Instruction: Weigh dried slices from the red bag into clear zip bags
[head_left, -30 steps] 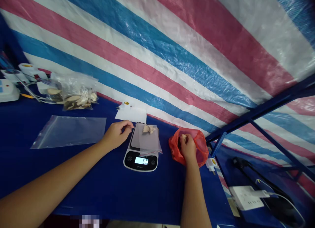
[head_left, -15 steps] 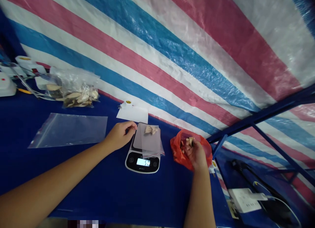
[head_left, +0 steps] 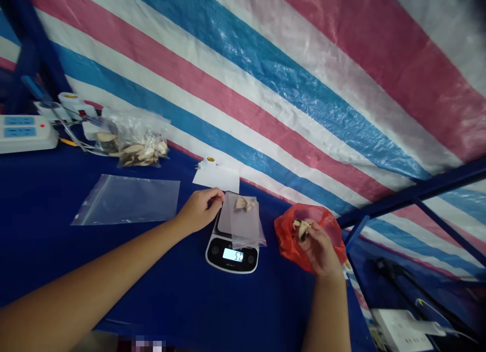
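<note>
My right hand is raised over a red plastic bag, pinching pale, dark-edged dried slices. In the middle of the table stands a digital kitchen scale with a lit display that seems to read 5.7. A clear zip bag lies flat on the weighing plate, with a few dried pieces at its far end. Beside the scale's upper left edge rests my left hand, fingers curled and thumb against the forefinger; nothing shows between them.
An empty zip bag lies at left. Behind it are bags of larger dried slices and a power strip. White paper lies behind the scale. A blue metal frame borders the right, with another power strip below.
My right hand has lifted a little out of the red bag, with dried slices now showing at its fingertips. My left hand stays by the scale. The whole view has shifted slightly.
</note>
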Tool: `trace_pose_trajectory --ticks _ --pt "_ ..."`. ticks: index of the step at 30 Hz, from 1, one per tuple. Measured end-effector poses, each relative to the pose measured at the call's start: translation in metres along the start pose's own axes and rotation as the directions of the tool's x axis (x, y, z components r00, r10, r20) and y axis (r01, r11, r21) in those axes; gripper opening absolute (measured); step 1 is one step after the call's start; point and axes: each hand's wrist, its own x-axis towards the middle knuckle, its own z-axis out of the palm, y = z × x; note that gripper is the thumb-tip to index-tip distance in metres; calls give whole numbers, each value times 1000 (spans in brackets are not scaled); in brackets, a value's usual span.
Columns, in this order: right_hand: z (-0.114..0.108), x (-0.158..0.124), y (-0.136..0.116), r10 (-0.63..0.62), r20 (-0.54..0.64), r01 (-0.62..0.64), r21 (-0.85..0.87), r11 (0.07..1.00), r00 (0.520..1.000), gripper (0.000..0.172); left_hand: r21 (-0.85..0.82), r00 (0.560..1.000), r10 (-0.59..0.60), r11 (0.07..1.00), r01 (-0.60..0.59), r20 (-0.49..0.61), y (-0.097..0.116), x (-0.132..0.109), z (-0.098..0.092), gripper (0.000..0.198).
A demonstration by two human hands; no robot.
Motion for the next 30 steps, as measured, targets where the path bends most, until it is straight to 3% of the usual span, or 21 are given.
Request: trace_pose_trajectory --ticks 2,5,7,9,11,16,19,21,23,26,30 --pt "7 -11 -2 40 207 -19 -104 994 978 30 28 998 68 997 -68 8 6 -2 -2 16" --pt "22 -24 -4 201 515 -47 -297 954 833 26 122 954 291 947 -298 68 19 -7 -7 11" --pt "32 -29 -4 308 615 -43 -406 913 726 24 185 897 425 879 -440 120 28 -10 -10 15" --pt "41 -30 -4 363 636 -14 -484 875 681 25 222 850 507 820 -527 147 34 -14 -10 18" --pt "46 -31 -2 372 610 15 -533 846 700 29 239 813 555 777 -582 175 36 -17 -7 22" --pt "54 -31 8 302 502 27 -547 836 811 32 264 752 571 709 -654 329 38 -22 4 34" --pt "60 -33 11 214 459 102 -572 814 862 31 303 736 564 676 -672 375 39 -23 11 16" --pt "66 -33 11 137 422 185 -636 749 896 29 326 720 587 644 -692 371 39 -23 14 2" --pt "72 -34 9 53 391 266 -714 647 919 25 345 709 604 620 -705 363 39 -22 16 8" --pt "79 -35 8 -39 392 355 -783 511 919 18 379 749 580 646 -663 322 40 -22 17 7" --pt "88 -36 9 -120 447 454 -788 415 886 19 426 824 496 706 -566 273 42 -21 21 10"
